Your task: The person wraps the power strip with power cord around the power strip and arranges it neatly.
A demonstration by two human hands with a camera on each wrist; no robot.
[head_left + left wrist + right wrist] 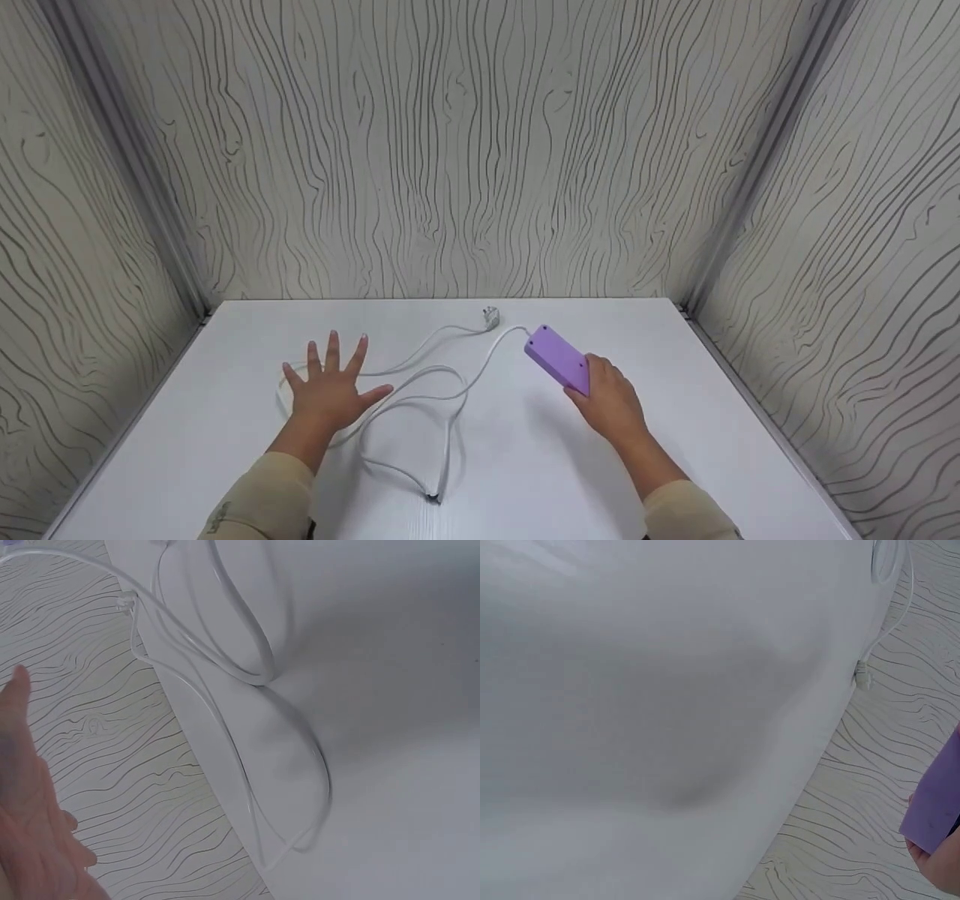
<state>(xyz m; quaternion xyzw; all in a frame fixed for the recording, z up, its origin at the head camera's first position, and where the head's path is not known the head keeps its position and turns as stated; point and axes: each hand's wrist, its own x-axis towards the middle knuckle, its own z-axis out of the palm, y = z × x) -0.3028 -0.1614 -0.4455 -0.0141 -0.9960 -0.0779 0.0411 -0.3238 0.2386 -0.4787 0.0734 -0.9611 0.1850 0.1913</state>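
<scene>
My right hand point(611, 397) grips the near end of a purple power strip point(556, 358), thumb on one side and fingers on the other. The strip is tilted above the table, and a white cord point(491, 351) leaves its far end. In the right wrist view only part of the purple strip point(936, 799) shows at the edge. My left hand point(328, 390) is spread palm down over the cord loops on the left, holding nothing. In the left wrist view the left hand point(37, 817) appears at the left edge, apart from the cord point(240, 765).
A plug point(490, 318) lies near the table's back edge at the cord's end. Close to the front, a small dark tie point(433, 498) sits at a bend of the cord. Wood-grain panels point(442, 150) stand around the white table point(735, 450) on three sides.
</scene>
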